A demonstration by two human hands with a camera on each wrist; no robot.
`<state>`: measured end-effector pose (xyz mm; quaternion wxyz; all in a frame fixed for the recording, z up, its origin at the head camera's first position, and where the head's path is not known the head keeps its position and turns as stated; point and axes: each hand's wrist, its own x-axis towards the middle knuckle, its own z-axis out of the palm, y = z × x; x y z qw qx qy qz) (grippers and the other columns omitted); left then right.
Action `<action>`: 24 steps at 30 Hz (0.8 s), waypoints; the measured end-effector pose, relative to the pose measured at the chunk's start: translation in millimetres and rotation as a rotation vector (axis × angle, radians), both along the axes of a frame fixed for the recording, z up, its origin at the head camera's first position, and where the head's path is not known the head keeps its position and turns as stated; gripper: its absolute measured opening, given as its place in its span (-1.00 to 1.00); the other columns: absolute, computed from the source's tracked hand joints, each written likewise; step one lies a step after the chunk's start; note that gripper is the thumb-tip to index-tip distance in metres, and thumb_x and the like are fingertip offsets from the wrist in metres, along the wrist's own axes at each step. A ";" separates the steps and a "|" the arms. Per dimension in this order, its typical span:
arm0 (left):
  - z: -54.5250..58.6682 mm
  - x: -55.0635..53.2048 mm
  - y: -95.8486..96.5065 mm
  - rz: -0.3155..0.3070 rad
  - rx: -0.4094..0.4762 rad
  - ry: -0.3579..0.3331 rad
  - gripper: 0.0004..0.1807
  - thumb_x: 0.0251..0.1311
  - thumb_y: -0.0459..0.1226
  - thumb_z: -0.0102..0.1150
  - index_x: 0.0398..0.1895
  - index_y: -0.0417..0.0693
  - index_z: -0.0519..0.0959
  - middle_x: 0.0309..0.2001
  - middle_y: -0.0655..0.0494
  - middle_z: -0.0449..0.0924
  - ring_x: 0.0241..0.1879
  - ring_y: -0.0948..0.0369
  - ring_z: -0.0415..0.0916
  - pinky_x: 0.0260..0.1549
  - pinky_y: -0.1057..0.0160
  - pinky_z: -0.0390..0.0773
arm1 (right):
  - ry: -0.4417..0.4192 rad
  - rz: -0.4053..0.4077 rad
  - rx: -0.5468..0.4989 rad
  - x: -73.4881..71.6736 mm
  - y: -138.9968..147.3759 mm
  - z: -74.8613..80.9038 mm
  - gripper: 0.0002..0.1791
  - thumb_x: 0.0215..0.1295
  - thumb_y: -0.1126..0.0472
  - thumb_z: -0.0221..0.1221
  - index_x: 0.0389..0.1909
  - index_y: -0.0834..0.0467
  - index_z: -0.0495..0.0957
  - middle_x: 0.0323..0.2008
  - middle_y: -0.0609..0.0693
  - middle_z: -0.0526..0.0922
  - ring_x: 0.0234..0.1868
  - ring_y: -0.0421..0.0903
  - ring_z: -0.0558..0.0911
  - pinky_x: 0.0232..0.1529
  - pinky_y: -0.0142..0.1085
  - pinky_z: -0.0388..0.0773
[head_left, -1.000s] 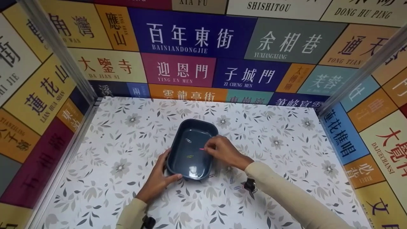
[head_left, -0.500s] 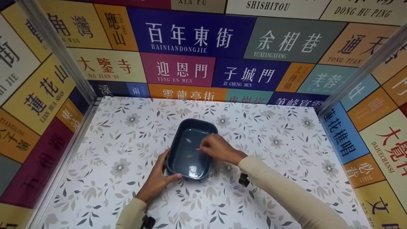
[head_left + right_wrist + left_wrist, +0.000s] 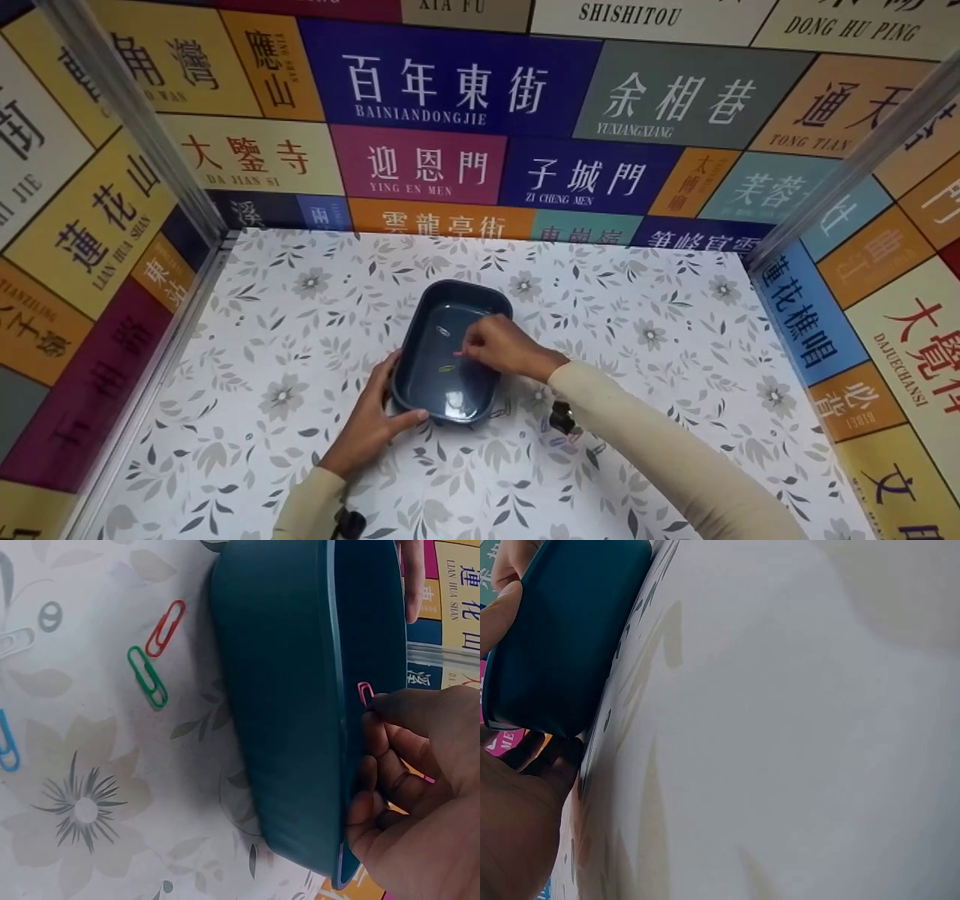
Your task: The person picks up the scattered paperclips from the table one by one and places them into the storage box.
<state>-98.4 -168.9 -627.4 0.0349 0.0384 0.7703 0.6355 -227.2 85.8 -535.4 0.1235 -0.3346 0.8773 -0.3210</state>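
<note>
A dark blue rectangular dish (image 3: pixel 431 390) stands on the patterned tabletop. My left hand (image 3: pixel 369 426) holds it at its near-left corner, thumb on the rim and fingers along the left side; the left wrist view shows thumb (image 3: pixel 499 615) and fingers on either side of it. Over the dish's right part, my right hand (image 3: pixel 510 346) pinches a pink paper clip (image 3: pixel 365 694) between thumb and forefinger. Inside the dish lie a yellow paper clip (image 3: pixel 446 368) and a whitish paper clip (image 3: pixel 443 331).
Right of the dish lie a red paper clip (image 3: pixel 165 628) and a green paper clip (image 3: pixel 147 676). A blue paper clip (image 3: pixel 7 741) and a white paper clip (image 3: pixel 16 642) are farther off. Printed panels (image 3: pixel 450 82) with metal corner posts enclose the table's back and sides.
My right hand has shifted left, farther over the dish, carrying the pink paper clip with it. The left hand and the dish have stayed where they were.
</note>
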 end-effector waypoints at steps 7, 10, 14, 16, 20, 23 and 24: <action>-0.4 -0.4 0.1 0.007 -0.003 -0.005 0.23 0.18 -0.27 0.69 0.81 0.17 0.09 0.71 0.03 0.15 0.69 0.01 0.13 0.64 -0.07 0.13 | -0.032 -0.011 0.019 -5.9 -6.9 1.6 -0.85 0.45 0.37 0.35 -0.31 0.26 0.86 -0.42 -0.02 0.82 -0.49 -0.31 0.54 -0.40 -0.40 0.47; 1.4 -0.2 0.1 0.004 -0.010 0.000 0.23 0.17 -0.28 0.69 0.81 0.11 0.08 0.71 0.00 0.16 0.68 -0.01 0.14 0.64 -0.06 0.15 | -0.037 -0.018 0.024 -7.9 -9.8 1.4 -0.85 0.44 0.37 0.34 -0.31 0.25 0.86 -0.42 -0.03 0.82 -0.50 -0.32 0.53 -0.40 -0.41 0.45; 2.0 -0.2 0.3 0.000 -0.016 0.015 0.24 0.16 -0.28 0.69 0.81 0.02 0.07 0.70 -0.03 0.16 0.68 -0.03 0.13 0.64 -0.06 0.14 | -0.060 -0.015 0.016 -11.2 -13.9 -1.3 -0.84 0.44 0.38 0.33 -0.32 0.27 0.86 -0.42 0.00 0.82 -0.50 -0.29 0.53 -0.41 -0.40 0.43; 1.4 -0.5 0.1 -0.003 -0.020 0.024 0.24 0.16 -0.28 0.69 0.81 -0.02 0.07 0.70 -0.04 0.16 0.69 -0.03 0.12 0.64 -0.06 0.13 | -0.050 -0.004 0.014 -13.7 -15.5 -4.0 -0.84 0.44 0.35 0.34 -0.33 0.24 0.87 -0.42 -0.01 0.82 -0.50 -0.24 0.56 -0.42 -0.37 0.46; 0.7 -0.2 -0.5 -0.009 -0.027 0.029 0.24 0.18 -0.26 0.68 0.82 0.00 0.06 0.71 -0.02 0.14 0.69 -0.02 0.12 0.65 -0.07 0.12 | -0.045 0.023 0.005 -36.2 -15.8 -41.6 -0.83 0.41 0.26 0.37 -0.39 0.07 0.87 -0.46 -0.17 0.78 -0.49 -0.25 0.60 -0.42 -0.36 0.52; 0.5 0.5 -0.9 -0.015 -0.027 0.021 0.23 0.20 -0.24 0.67 0.82 0.10 0.06 0.72 0.01 0.13 0.69 -0.02 0.13 0.64 -0.09 0.14 | -0.051 0.043 -0.015 -56.1 -15.1 -77.5 -0.82 0.37 0.22 0.39 -0.44 -0.04 0.85 -0.49 -0.29 0.74 -0.48 -0.30 0.60 -0.39 -0.36 0.55; 0.5 0.7 -1.0 -0.016 -0.026 0.018 0.22 0.21 -0.24 0.67 0.83 0.13 0.05 0.72 0.01 0.13 0.68 -0.02 0.13 0.64 -0.10 0.14 | -0.044 0.051 -0.015 -59.6 -15.4 -84.7 -0.81 0.36 0.22 0.39 -0.45 -0.05 0.84 -0.49 -0.30 0.74 -0.47 -0.30 0.60 -0.37 -0.34 0.57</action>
